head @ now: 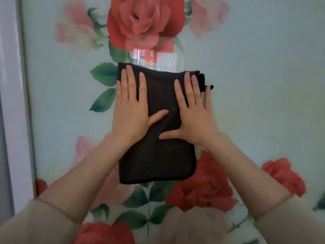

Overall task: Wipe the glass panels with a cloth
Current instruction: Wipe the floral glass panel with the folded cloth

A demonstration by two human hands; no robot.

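Rose-printed glass panel (246, 76) fills the view, and against it a folded dark cloth (158, 155) is pinned flat by left hand (131, 110) and right hand (192, 117), fingers straight and slightly spread, likely for even wiping pressure.

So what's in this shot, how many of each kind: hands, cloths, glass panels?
Hands: 2, the left hand and the right hand, both flat on the cloth
Black cloth: 1
Rose-printed glass panel: 1
Total: 4
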